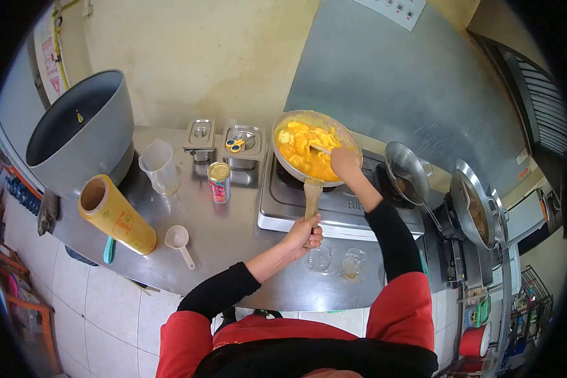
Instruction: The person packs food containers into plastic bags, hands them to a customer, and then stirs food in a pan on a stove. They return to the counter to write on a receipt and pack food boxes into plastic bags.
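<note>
My left hand (303, 235) is wrapped round the wooden handle (312, 196) of a frying pan (354, 140), close to the handle's near end. Lumpy yellow-orange food (307, 151), resembling soft scrambled egg, covers the pan's bottom. At the pan's right rim my right hand (345, 164) grips a pale stirring utensil (320, 149), whose far end is sunk in the food and hidden. The pan sits over the left burner of a silver gas stove (274, 214). Just below my left hand, two small clear containers (354, 263) lie on the metal counter (283, 286).
Left of the stove stand a labelled can (219, 183), lidded steel containers (200, 135) with scissors (235, 146) on one, a plastic jug (160, 167), a measuring scoop (177, 237), a yellow roll (117, 214) and a big grey pot (85, 129). A ladle (416, 189) rests in a wok (404, 165) at right.
</note>
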A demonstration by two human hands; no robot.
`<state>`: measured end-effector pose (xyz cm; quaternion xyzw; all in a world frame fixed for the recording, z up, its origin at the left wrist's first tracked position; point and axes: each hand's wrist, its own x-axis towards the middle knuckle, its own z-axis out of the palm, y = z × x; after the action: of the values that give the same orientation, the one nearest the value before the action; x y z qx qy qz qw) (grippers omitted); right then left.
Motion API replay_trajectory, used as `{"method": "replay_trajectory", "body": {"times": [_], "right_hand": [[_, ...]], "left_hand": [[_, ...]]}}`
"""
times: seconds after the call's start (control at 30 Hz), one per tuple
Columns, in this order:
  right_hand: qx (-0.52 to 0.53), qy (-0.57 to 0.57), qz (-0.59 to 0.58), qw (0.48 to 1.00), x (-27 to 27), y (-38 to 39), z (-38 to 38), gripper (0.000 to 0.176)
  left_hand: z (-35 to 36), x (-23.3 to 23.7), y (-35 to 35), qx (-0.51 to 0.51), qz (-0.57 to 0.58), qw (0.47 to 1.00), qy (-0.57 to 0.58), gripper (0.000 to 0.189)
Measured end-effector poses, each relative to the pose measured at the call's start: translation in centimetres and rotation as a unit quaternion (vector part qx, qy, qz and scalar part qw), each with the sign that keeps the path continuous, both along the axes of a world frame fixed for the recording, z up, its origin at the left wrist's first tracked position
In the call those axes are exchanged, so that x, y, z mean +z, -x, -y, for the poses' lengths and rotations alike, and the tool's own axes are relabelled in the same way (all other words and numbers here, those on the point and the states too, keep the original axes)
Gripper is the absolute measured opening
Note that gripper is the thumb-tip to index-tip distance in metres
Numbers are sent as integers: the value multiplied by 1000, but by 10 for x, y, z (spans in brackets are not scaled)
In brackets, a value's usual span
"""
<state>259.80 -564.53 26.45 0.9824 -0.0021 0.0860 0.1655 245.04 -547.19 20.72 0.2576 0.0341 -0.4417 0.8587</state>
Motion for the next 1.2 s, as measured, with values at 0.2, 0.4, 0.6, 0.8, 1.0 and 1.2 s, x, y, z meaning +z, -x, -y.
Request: {"method": "replay_trajectory", "body": {"times": [0.2, 0.4, 0.6, 0.8, 1.0, 1.2], "right_hand": [[-139, 218, -181, 949, 39, -41, -39, 16], [-18, 174, -246, 953, 110, -12, 15, 16], [-102, -213, -420, 876, 112, -2, 66, 24], [15, -245, -279, 929, 36, -12, 28, 27], [10, -83, -12, 996, -22, -40, -27, 24], [-11, 15, 36, 999, 84, -30, 5, 20]], "left_hand": [[1, -1, 1, 10, -1, 1000, 18, 19], [2, 0, 0, 12, -10, 1000, -3, 18], [-3, 0, -6, -13, 0, 1000, -21, 17], [-5, 7, -4, -17, -2, 999, -33, 16], [0, -2, -6, -4, -5, 1000, -26, 16], [-1, -5, -3, 5, -7, 1000, 8, 16]]}}
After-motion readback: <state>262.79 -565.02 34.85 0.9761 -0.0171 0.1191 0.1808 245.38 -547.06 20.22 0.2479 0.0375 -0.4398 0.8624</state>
